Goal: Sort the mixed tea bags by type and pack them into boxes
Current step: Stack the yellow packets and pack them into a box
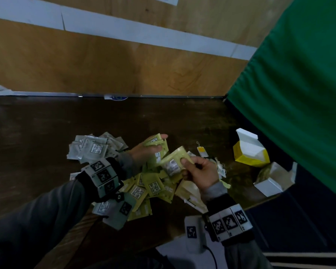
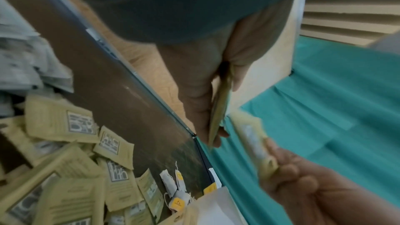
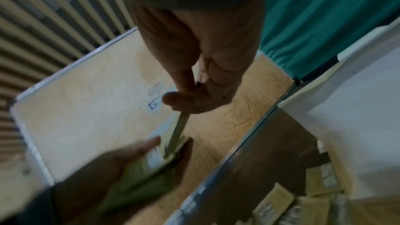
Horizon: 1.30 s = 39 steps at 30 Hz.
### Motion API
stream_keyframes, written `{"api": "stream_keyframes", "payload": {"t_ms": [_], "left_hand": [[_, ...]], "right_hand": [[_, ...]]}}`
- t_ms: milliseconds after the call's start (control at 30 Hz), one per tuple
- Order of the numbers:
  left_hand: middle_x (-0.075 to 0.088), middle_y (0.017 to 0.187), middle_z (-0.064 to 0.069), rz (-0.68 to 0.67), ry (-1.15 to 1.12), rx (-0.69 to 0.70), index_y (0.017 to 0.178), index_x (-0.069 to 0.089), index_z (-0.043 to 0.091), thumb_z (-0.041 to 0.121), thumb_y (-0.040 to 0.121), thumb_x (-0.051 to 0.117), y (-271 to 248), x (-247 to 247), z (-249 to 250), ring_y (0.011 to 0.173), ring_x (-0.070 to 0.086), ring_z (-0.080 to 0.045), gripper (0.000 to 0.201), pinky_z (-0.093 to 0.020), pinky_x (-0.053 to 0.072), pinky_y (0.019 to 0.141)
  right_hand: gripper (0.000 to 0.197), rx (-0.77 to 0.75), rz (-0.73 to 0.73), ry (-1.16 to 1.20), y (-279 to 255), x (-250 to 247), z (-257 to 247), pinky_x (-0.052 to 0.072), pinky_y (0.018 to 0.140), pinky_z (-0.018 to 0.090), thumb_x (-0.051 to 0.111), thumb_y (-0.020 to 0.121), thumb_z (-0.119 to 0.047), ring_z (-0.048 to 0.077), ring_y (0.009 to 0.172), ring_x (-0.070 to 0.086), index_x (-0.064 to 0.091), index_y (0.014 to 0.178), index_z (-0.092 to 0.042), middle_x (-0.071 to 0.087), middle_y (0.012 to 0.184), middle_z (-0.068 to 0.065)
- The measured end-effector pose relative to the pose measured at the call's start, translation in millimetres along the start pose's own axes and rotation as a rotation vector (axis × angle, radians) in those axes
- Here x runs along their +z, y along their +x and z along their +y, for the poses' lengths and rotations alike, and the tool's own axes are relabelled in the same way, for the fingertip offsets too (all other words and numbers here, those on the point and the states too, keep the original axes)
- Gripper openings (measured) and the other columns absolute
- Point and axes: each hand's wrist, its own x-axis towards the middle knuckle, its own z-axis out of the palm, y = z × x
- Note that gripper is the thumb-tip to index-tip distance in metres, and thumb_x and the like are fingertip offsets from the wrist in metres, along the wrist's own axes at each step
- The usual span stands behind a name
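My left hand (image 1: 160, 142) is raised over the table and grips a small stack of green tea sachets (image 1: 157, 146) between thumb and fingers; in the left wrist view the stack (image 2: 219, 109) shows edge-on. Beside it, my right hand (image 1: 183, 166) pinches one bent green sachet (image 1: 173, 160), whose far edge touches the stack in the right wrist view (image 3: 178, 131). Below both hands lies a loose heap of green sachets (image 1: 151, 188). A pile of grey sachets (image 1: 93, 149) sits to the left.
An open yellow box (image 1: 250, 151) stands at the right table edge, with a second opened box (image 1: 273, 178) nearer me. Loose tea bags with yellow tags (image 1: 202, 152) lie between the heap and the boxes. A green cloth (image 1: 299, 84) hangs on the right.
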Motion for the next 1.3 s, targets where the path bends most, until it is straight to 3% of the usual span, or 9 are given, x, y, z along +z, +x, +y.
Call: {"api": "stream_keyframes", "payload": {"t_ms": [167, 367, 500, 633, 900, 1000, 1100, 1200, 1300], "left_hand": [[0.061, 0.105, -0.012, 0.027, -0.026, 0.036, 0.115, 0.053, 0.022, 0.021, 0.087, 0.057, -4, 5, -1, 0.088, 0.062, -0.028, 0.028, -0.039, 0.055, 0.074], [0.065, 0.094, -0.016, 0.352, 0.013, -0.128, 0.116, 0.057, -0.002, 0.058, 0.094, 0.02, 17, 12, -7, 0.07, 0.063, -0.02, 0.073, -0.027, 0.048, 0.057], [0.063, 0.094, -0.015, 0.362, -0.035, -0.148, 0.109, 0.055, -0.002, 0.048, 0.096, 0.034, 21, -1, -12, 0.082, 0.061, -0.029, 0.056, -0.029, 0.048, 0.073], [0.061, 0.044, -0.004, 0.264, -0.065, -0.194, 0.075, 0.05, 0.008, 0.031, 0.101, 0.026, 17, -9, -8, 0.05, 0.058, -0.019, 0.042, -0.019, 0.045, 0.049], [0.067, 0.08, -0.013, -0.118, -0.037, -0.255, 0.083, 0.066, 0.009, 0.067, 0.077, 0.046, 9, 2, -8, 0.065, 0.067, -0.021, 0.062, -0.036, 0.051, 0.072], [0.07, 0.064, -0.006, -0.097, -0.08, -0.203, 0.076, 0.067, 0.011, 0.042, 0.071, 0.074, 3, 0, -14, 0.055, 0.067, -0.019, 0.032, -0.03, 0.056, 0.054], [0.062, 0.061, -0.005, -0.017, -0.044, -0.225, 0.084, 0.06, 0.009, 0.034, 0.094, 0.045, 3, -16, -8, 0.044, 0.059, -0.015, 0.032, -0.02, 0.047, 0.042], [0.067, 0.068, -0.005, 0.109, -0.028, -0.167, 0.094, 0.058, 0.013, 0.069, 0.065, 0.057, 6, -33, -6, 0.052, 0.065, -0.017, 0.063, -0.025, 0.052, 0.05], [0.071, 0.089, -0.006, 0.053, 0.146, -0.17, 0.105, 0.06, 0.013, 0.067, 0.036, 0.08, 0, -36, -2, 0.076, 0.069, -0.02, 0.09, -0.033, 0.057, 0.07]], "right_hand": [[0.014, 0.01, -0.045, 0.127, -1, 6, -9, 0.049, 0.046, 0.014, 0.066, 0.083, -0.004, 0.006, 0.048, 0.061, 0.066, 0.096, 0.001, 0.067, 0.067, 0.002], [0.022, -0.045, -0.048, -0.15, 3, 28, 0, 0.04, 0.043, 0.012, 0.074, 0.078, -0.012, -0.003, 0.041, 0.052, 0.071, 0.097, -0.003, 0.063, 0.053, -0.008], [0.013, -0.062, -0.026, -0.144, 7, 26, -2, 0.047, 0.059, 0.02, 0.074, 0.079, -0.016, 0.004, 0.061, 0.062, 0.07, 0.09, -0.009, 0.069, 0.073, -0.002], [0.004, -0.135, -0.131, -0.202, 10, 14, -15, 0.043, 0.053, 0.014, 0.063, 0.088, -0.014, 0.001, 0.062, 0.058, 0.067, 0.09, -0.014, 0.066, 0.076, -0.005], [0.016, -0.321, -0.249, -0.48, 22, 18, -22, 0.049, 0.067, 0.019, 0.06, 0.089, -0.008, -0.006, 0.066, 0.059, 0.07, 0.101, -0.003, 0.065, 0.078, -0.007], [0.014, -0.466, -0.095, -0.615, 29, 24, -18, 0.044, 0.07, 0.023, 0.061, 0.089, -0.01, 0.009, 0.072, 0.058, 0.072, 0.09, -0.001, 0.064, 0.085, 0.004], [0.014, -0.557, 0.066, -0.616, 32, 19, -17, 0.042, 0.073, 0.02, 0.062, 0.088, -0.01, 0.015, 0.079, 0.056, 0.071, 0.088, 0.001, 0.061, 0.09, 0.008], [0.014, -0.563, -0.063, -0.698, 30, 21, -18, 0.04, 0.067, 0.023, 0.063, 0.087, -0.01, 0.018, 0.076, 0.054, 0.071, 0.09, 0.001, 0.062, 0.088, 0.014], [0.017, -0.523, -0.176, -0.825, 29, 39, -14, 0.038, 0.069, 0.022, 0.066, 0.086, -0.016, 0.015, 0.076, 0.054, 0.073, 0.095, -0.004, 0.066, 0.089, 0.012]]}}
